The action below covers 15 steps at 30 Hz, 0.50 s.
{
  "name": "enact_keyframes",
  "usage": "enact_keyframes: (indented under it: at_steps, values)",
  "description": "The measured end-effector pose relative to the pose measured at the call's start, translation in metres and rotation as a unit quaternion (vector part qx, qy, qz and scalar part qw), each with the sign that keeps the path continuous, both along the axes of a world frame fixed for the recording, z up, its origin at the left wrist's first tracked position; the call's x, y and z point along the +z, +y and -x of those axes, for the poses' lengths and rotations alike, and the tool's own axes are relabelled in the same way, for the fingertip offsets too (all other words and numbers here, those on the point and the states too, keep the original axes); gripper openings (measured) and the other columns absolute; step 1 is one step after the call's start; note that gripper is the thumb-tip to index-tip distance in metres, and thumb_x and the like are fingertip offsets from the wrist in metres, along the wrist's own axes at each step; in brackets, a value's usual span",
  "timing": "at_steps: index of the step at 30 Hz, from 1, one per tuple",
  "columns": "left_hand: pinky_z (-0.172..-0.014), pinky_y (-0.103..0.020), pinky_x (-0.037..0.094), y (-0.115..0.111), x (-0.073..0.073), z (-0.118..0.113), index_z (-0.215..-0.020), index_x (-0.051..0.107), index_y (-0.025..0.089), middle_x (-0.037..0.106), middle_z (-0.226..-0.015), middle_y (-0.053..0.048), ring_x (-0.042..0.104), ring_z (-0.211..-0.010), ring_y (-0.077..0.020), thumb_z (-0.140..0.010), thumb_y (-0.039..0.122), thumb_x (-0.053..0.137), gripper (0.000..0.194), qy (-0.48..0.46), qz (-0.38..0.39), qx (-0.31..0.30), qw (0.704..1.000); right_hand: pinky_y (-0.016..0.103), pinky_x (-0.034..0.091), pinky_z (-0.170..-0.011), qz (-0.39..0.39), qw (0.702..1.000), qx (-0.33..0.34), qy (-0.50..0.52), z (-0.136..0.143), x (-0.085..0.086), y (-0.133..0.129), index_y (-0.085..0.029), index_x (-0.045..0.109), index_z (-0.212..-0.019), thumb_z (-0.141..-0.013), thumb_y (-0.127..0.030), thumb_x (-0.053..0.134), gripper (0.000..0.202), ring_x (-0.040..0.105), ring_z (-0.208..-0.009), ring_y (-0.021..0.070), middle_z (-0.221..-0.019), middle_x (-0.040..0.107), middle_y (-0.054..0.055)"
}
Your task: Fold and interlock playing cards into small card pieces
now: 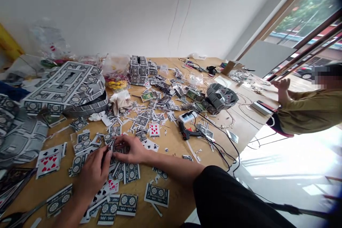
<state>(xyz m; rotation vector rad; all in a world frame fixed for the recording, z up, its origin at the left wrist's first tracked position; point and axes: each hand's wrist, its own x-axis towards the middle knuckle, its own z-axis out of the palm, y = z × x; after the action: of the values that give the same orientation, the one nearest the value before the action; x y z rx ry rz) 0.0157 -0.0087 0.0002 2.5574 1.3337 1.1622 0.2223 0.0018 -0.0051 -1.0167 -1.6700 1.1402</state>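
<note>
Both hands meet over a wooden table (173,194) strewn with playing cards. My left hand (93,171) pinches a small folded card piece (111,146) between thumb and fingers. From the right, my right hand (130,149) holds the same piece, its thumb and fingertips closed on it. The fingers partly hide the piece, so its shape is hard to make out. Patterned card backs (131,172) lie just below the hands. A seven of hearts (154,130) rests face up behind my right hand, and another red heart card (48,164) is at the left.
A black glue gun (187,131) with cables lies right of centre beside a white power strip (187,117). Scissors (24,215) are at the lower left. Large card-built structures (64,85) stand at the back left. A person (312,108) sits at the right.
</note>
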Motion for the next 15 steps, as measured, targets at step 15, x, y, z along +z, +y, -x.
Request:
enact_keyframes:
  at_steps: [15]
  values:
    - [-0.083, -0.037, 0.056, -0.0007, 0.0001, -0.0016, -0.11, 0.062, 0.021, 0.076, -0.094, -0.01, 0.074, -0.087, -0.0268, -0.109, 0.037, 0.047, 0.022, 0.008, -0.012, 0.015, 1.0, 0.035, 0.062, -0.098, -0.017, 1.0, -0.015, 0.003, -0.0005, 0.0008, 0.0016, -0.019, 0.069, -0.114, -0.081, -0.037, 0.089, 0.042, 0.079, -0.111, 0.0249, -0.138, 0.073, 0.014]
